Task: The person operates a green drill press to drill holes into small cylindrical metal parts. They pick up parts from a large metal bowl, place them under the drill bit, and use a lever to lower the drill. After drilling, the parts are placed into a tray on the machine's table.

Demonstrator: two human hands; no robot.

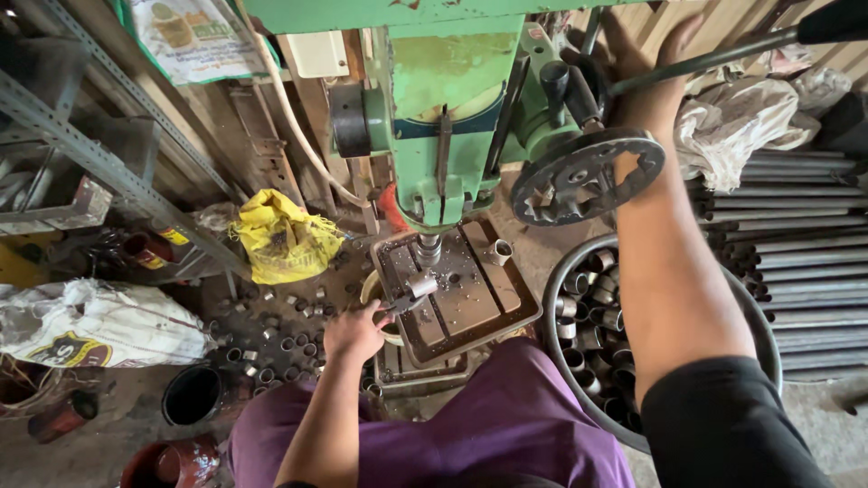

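Drilling: left hand [354, 332] clamped on pliers [398, 305] holding pipe ring [421, 286] under spindle [428, 248]; right hand [644, 86] gripping feed lever [714, 59]. Feed slowly, ring flat on table [479, 298].

- A white woven sack [95, 323] with a yellow-and-black printed emblem lies on the floor at far left.
- A crumpled yellow plastic bag [282, 237] sits left of the green drill press.
- A white printed poster [194, 36] with green border and brown pictures hangs at upper left.
- Crumpled whitish sacking [737, 122] lies at upper right.
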